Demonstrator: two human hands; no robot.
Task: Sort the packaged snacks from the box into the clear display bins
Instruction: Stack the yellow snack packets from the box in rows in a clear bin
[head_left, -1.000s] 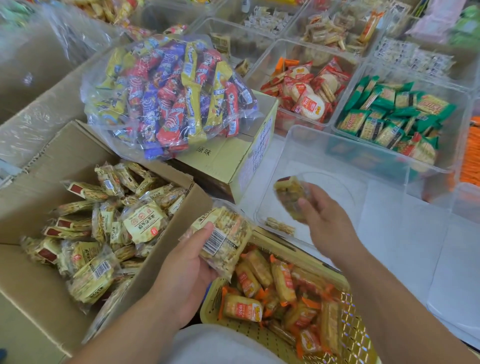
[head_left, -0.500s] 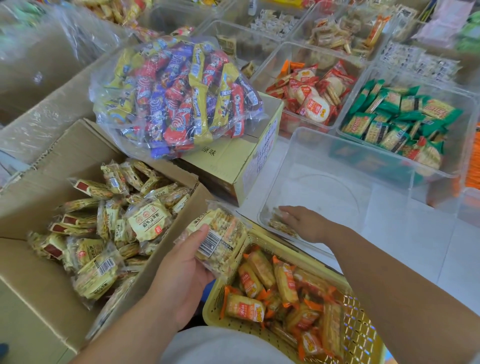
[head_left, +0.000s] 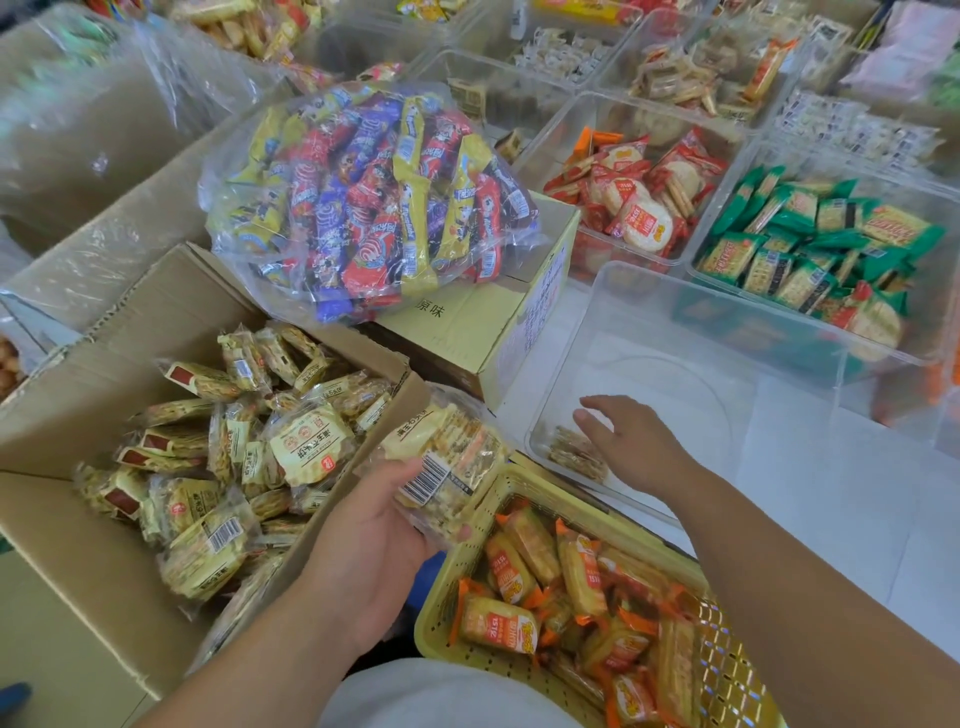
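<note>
Left hand: the left hand (head_left: 363, 540), lower centre of the frame, is curled round a small stack of snack packs (head_left: 447, 467), thumb across the barcode side and fingers beneath.
Right hand: the right hand (head_left: 634, 447) holds nothing, its fingers spread and nearly straight, low over the near corner of the clear bin (head_left: 675, 395). I cannot tell whether a fingertip touches the laid pack (head_left: 576, 456) just beside it.
Where the snacks are: most are heaped in the box (head_left: 62, 571) at lower left, one stack is in the left hand, and the laid pack is in the bin's near-left corner.
Handling: the packs are probably light. The crinkly film looks slippery and the biscuit inside is likely brittle, so a stack could fan out, or crack under a hard squeeze.
Hold: best taken across the flat faces, thumb above and fingers below, not by the crimped ends.
Edges: the bin's near wall stands between the stack and the bin floor. The rim of the yellow basket (head_left: 519, 483) runs close along that wall, right under the stack.
Open room: nearly all the bin floor is bare, centre right. The carton (head_left: 493, 332) and the bag of sweets (head_left: 363, 208) on it crowd the upper left, and the green-pack bin (head_left: 724, 187) crowds the upper right.
</note>
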